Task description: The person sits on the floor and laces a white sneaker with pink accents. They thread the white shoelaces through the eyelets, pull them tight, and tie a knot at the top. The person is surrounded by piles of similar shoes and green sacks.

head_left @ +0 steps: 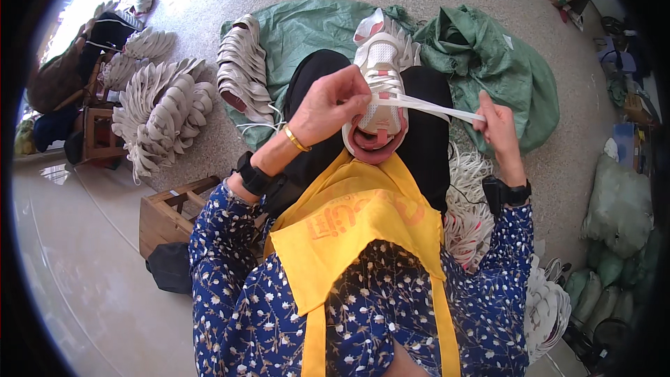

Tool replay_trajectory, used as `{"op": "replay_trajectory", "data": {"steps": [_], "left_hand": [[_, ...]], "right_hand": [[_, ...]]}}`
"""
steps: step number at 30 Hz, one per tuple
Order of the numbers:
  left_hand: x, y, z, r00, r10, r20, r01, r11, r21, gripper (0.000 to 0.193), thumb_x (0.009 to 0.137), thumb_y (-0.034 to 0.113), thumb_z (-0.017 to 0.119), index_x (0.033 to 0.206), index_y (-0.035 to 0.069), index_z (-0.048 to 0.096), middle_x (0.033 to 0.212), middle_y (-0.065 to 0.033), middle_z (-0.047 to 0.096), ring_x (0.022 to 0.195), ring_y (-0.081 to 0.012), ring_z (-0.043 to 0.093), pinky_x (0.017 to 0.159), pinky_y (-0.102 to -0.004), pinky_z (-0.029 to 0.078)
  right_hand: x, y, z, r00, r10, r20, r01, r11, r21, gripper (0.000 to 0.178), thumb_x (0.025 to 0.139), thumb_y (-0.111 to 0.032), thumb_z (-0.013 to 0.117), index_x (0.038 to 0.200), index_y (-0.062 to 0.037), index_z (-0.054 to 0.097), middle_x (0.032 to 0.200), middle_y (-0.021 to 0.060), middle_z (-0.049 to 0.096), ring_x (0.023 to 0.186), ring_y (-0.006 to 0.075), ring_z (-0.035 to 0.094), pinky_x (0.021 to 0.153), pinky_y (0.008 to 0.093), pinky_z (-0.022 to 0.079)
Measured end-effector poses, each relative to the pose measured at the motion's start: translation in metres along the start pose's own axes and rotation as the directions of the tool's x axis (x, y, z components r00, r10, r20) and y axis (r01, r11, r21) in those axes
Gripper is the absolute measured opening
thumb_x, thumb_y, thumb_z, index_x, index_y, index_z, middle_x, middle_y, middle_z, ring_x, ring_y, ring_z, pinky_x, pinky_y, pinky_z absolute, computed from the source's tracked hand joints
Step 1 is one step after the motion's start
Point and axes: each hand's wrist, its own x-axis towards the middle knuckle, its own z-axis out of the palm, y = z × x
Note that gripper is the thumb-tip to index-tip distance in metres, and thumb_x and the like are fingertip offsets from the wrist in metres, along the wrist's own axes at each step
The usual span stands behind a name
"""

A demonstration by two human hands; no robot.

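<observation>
A white and pink shoe upper (382, 63) rests between my knees, its pink-lined collar toward me. White shoelace (434, 106) runs from its eyelets out to the right, pulled taut. My left hand (326, 106) is closed in a pinch on the lace beside the upper's tongue. Off to the right, my right hand (497, 126) grips the lace near its far end, fingers curled. The exact fingertip contact of the left hand is partly hidden.
Nested shoe uppers (242, 63) lie on a green sheet (300, 21) at left, with another heap (164, 108) farther left. A crumpled green sack (502, 77) lies at right. Bundled white laces (469, 209) hang beside my right thigh. A wooden stool (167, 220) stands lower left.
</observation>
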Motion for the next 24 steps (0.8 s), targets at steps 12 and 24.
{"op": "replay_trajectory", "data": {"steps": [12,24], "left_hand": [[0.002,0.019,0.018,0.991,0.115,-0.062,-0.085,0.927,0.365,0.018,0.092,0.001,0.069,0.097,0.003,0.052,0.084,-0.0008,0.063,0.079,-0.0056,0.062,0.070,-0.0241,0.051],[-0.001,0.006,0.016,0.956,0.271,-0.110,-0.166,0.813,0.558,0.016,0.081,-0.001,0.072,0.087,0.000,0.057,0.081,-0.0069,0.056,0.068,-0.0168,0.059,0.063,-0.0293,0.049]], "right_hand": [[-0.008,-0.068,0.133,0.879,-0.409,0.244,0.379,0.911,0.161,0.014,0.091,-0.003,0.070,0.104,0.0026,0.071,0.086,0.0076,0.074,0.068,0.0112,0.069,0.065,0.0264,0.058],[-0.015,-0.069,0.125,0.854,-0.518,0.047,0.500,0.792,-0.350,0.011,0.083,-0.008,0.075,0.083,0.0009,0.068,0.076,0.0134,0.069,0.063,0.0251,0.067,0.059,0.0348,0.052]]}}
